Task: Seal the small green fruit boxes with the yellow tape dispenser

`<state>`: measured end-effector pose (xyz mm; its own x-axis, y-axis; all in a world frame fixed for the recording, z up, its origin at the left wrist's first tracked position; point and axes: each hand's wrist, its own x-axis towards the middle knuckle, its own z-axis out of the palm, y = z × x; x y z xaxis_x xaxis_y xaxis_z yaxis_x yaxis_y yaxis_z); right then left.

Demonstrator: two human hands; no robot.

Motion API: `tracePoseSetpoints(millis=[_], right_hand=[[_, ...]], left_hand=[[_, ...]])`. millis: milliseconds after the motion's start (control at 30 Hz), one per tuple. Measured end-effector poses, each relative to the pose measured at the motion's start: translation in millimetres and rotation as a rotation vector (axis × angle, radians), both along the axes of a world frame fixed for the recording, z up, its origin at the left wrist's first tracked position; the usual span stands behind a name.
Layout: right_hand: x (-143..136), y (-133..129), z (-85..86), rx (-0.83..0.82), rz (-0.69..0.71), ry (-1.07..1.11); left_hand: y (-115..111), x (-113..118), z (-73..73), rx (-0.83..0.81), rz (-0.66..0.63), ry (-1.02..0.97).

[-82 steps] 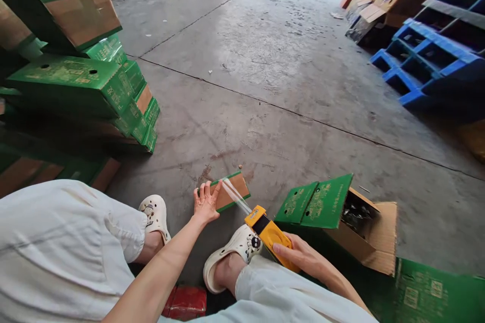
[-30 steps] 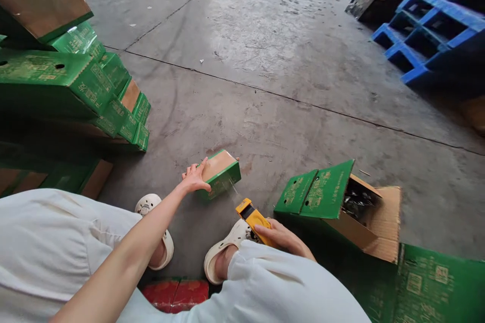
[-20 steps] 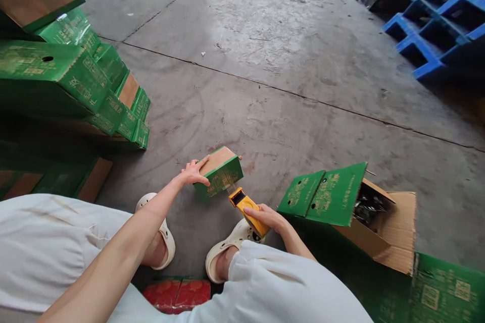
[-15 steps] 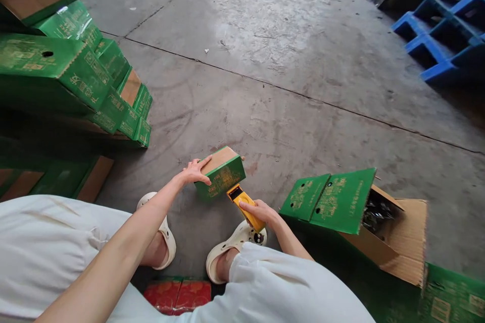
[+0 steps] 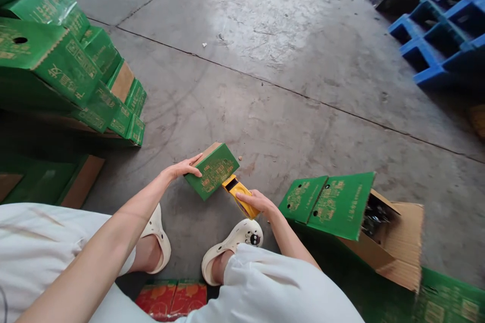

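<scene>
My left hand (image 5: 184,167) grips the left edge of a small green cardboard box (image 5: 216,170) with gold print, thumb on the printed face and fingers over the brown side. The box is tilted, its printed face turned up towards me. In my right hand (image 5: 257,202) is a yellow hand-held tool (image 5: 241,198) with a dark slot at its front end. That end is at the box's lower right corner; whether it touches cannot be made out.
Green cartons (image 5: 81,70) are stacked at the left. At the right stands an open green carton (image 5: 337,202) with dark wrapped contents and a brown flap out. Red boxes (image 5: 170,300) lie between my feet. Blue pallets (image 5: 443,30) are at the upper right, on concrete floor (image 5: 265,111).
The green box has been tipped so that its printed face shows more. Both hands have shifted slightly left and up in view, and the yellow tool stays beside the box.
</scene>
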<state>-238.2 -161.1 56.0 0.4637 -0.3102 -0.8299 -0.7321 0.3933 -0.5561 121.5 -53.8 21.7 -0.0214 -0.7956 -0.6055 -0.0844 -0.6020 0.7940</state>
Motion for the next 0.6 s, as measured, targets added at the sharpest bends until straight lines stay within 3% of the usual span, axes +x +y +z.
tracePoseSetpoints(millis=[233,600], right_hand=[[3.6,-17.7,-14.3,-0.036,0.122,-0.042],[20.7,-19.8,-9.7,-0.007,0.097,0.052]], left_hand=[[4.9,5.8,0.5,0.056,0.091,0.254],[3.6,4.9,0.5,0.059,0.088,0.286]])
